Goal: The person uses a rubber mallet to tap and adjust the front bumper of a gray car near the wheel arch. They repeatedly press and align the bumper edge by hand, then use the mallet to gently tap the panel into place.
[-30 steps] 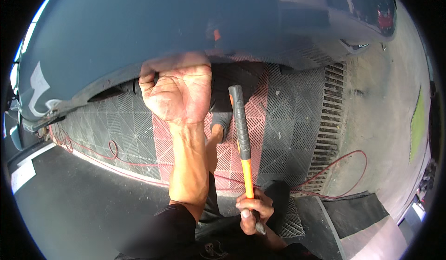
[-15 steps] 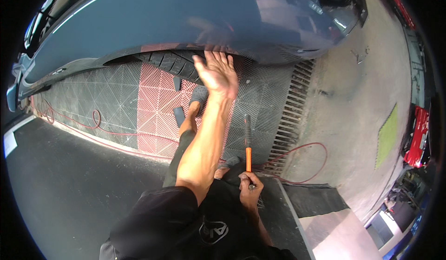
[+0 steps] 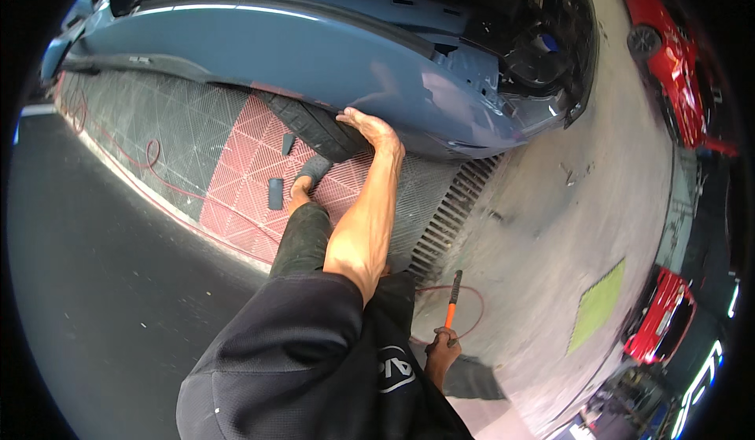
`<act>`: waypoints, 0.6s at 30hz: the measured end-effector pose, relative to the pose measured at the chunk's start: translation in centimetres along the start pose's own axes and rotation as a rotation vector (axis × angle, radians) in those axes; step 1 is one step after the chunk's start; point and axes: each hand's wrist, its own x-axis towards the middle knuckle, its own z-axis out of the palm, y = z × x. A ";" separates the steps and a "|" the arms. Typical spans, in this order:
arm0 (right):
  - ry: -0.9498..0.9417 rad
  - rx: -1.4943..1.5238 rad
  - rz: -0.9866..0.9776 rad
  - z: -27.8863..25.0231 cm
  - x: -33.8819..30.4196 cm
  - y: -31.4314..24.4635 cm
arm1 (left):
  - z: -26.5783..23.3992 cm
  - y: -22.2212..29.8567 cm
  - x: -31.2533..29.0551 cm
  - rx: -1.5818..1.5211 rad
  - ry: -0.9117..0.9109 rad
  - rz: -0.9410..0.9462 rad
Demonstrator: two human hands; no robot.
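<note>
My left hand (image 3: 375, 132) reaches forward to the lower edge of a blue car's side panel (image 3: 259, 55), just above the tyre (image 3: 314, 129). Its fingers are stretched out along the panel near the wheel arch, with nothing in them. Lower and to the right, my right hand (image 3: 443, 349) is closed around one end of a tool with an orange-and-black handle (image 3: 454, 298). The black grip points up and away from me. The gripped end is hidden in my fingers, so its kind does not show.
Two small dark blocks (image 3: 275, 194) lie on red and grey floor tiles (image 3: 244, 165) by my foot. A drain grate (image 3: 452, 212) crosses the floor. A red hose (image 3: 145, 169) curls at left. A green mat (image 3: 596, 306) and red cars (image 3: 661, 318) are at right.
The view has shifted, showing more of the car's top and engine bay. My left hand has turned from palm-up to sideways against the panel. My right hand and the tool appear lower and farther right.
</note>
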 end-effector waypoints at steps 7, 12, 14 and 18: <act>-0.162 -0.209 -0.197 -10.4 12.4 -5.1 | -1.6 -4.4 -5.2 0.096 -0.348 -0.394; -0.439 -0.683 -0.463 -9.6 18.7 -15.9 | -10.7 -8.9 -10.1 0.457 -0.611 -0.532; -0.573 -0.834 -0.631 -8.4 21.4 -17.8 | -14.0 -10.8 -12.1 0.665 -0.623 -0.568; -0.803 -1.065 -0.760 -4.9 23.0 -22.5 | -17.1 -15.4 -17.2 0.849 -0.622 -0.707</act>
